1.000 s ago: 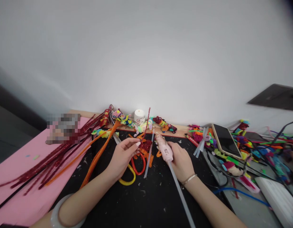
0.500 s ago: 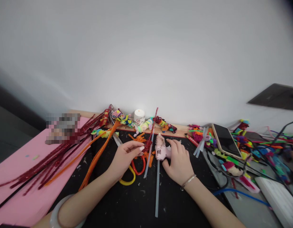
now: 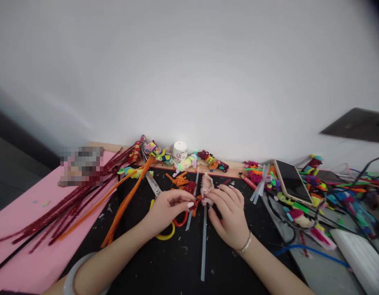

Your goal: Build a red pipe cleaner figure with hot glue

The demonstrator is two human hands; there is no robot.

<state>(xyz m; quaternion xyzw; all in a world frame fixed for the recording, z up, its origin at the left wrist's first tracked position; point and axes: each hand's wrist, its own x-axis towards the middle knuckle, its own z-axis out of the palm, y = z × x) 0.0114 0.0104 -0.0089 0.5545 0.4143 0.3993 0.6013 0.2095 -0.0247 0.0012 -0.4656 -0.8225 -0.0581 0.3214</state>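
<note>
Thumb and fingertips of my left hand [image 3: 169, 209] pinch a red tinsel pipe cleaner [image 3: 197, 200]. Close on its right, my right hand [image 3: 228, 209] is closed, its fingertips at the other end of that piece. Just behind my right fingers lies a pale pink glue gun [image 3: 207, 183], its handle partly hidden. A translucent glue stick [image 3: 203, 250] runs from its rear toward me. Scissors [image 3: 154, 185] with red and yellow handles lie partly under my left hand. Short orange pipe cleaner pieces [image 3: 179, 179] and a red tinsel coil [image 3: 188, 187] sit beyond my fingers.
Long red tinsel stems [image 3: 69, 205] and orange stems [image 3: 128, 205] lie at left on a pink sheet [image 3: 17, 241]. Small pipe cleaner figures and a white cup [image 3: 180, 150] line the wall. At right are a phone [image 3: 292, 180], cables and a cluttered pile.
My right hand has come off the glue gun and moved left to the red pipe cleaner. The upright red stem has come down between my hands. My left hand shifted slightly right and down.
</note>
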